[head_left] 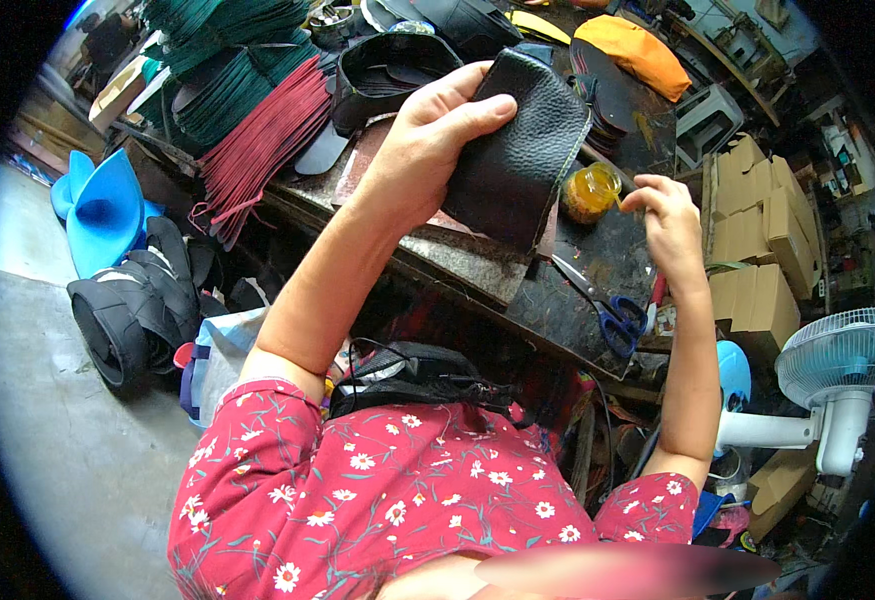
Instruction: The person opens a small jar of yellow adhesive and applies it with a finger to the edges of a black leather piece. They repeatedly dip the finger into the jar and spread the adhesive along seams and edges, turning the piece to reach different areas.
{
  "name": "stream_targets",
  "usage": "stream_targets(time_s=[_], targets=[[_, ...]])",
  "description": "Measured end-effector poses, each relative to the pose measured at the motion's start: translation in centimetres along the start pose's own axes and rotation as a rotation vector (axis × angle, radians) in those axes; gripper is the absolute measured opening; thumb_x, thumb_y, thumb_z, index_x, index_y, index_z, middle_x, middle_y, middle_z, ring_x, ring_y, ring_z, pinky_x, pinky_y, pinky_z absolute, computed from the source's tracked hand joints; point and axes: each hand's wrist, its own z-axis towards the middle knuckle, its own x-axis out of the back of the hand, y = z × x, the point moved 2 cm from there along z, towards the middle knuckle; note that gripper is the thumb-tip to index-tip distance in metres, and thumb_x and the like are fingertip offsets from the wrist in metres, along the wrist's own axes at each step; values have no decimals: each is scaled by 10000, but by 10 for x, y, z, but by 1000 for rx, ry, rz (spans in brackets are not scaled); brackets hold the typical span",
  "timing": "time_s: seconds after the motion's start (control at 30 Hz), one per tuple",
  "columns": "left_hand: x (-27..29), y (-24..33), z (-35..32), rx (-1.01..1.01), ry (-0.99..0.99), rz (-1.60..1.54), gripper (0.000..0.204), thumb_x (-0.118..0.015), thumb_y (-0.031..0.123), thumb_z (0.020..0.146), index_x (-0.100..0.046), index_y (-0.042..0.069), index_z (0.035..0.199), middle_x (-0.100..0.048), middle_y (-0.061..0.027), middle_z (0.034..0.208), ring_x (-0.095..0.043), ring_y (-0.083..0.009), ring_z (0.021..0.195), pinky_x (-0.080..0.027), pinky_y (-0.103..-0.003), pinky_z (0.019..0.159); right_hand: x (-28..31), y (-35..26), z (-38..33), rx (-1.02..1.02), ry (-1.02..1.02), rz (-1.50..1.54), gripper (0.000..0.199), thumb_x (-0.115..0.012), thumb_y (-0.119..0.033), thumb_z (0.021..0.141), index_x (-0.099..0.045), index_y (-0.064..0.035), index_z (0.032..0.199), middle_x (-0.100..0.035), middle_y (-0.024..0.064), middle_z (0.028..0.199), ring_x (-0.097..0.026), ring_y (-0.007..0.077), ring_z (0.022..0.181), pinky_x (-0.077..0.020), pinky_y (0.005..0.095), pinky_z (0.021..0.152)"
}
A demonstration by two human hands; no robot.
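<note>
My left hand grips the upper edge of a black pebbled leather piece, thumb on top, holding it up over the workbench. The fingers underneath are hidden by the leather. To its right stands a glass jar of amber-yellow, glue-like stuff. Beside the jar's mouth my right hand is closed in a pinch on a thin yellowish stick at the rim; its lower end cannot be made out. Scissors with blue handles lie near the bench's front edge, below the jar.
Bundles of dark green and red strips are piled at the bench's left. Black bag-like pieces and an orange item lie at the back. Cardboard boxes and a white fan stand right. Black rolled pieces rest on the left floor.
</note>
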Motion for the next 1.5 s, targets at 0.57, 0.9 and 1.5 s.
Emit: stream_targets(time_s=[0.57, 0.9, 1.5], targets=[[-17, -2, -3, 57, 19, -22, 343, -613, 77, 922, -597, -41, 1244, -686, -75, 1091, -653, -100, 909, -541, -241, 820, 19, -91, -4, 47, -20, 1468, 538, -509, -8, 890, -495, -48, 1426, -587, 55, 1170, -568, 93, 988, -445, 242, 892], [-21, -11, 3, -8, 46, -25, 252, -585, 70, 942, -634, -38, 1165, -701, -58, 1003, -651, -87, 832, -540, -237, 778, 29, -94, -14, 342, 156, 699, 389, -609, 0, 845, -690, -96, 1213, -630, 104, 1062, -587, 208, 917, -457, 294, 850], [-24, -23, 19, 118, 122, -61, 198, -507, 72, 973, -640, 12, 1106, -687, -13, 904, -622, -72, 732, -514, -234, 675, 42, -98, -26, 465, 495, -288, 444, -702, -74, 730, -748, -286, 1118, -624, -8, 1127, -547, 127, 803, -384, 331, 838]])
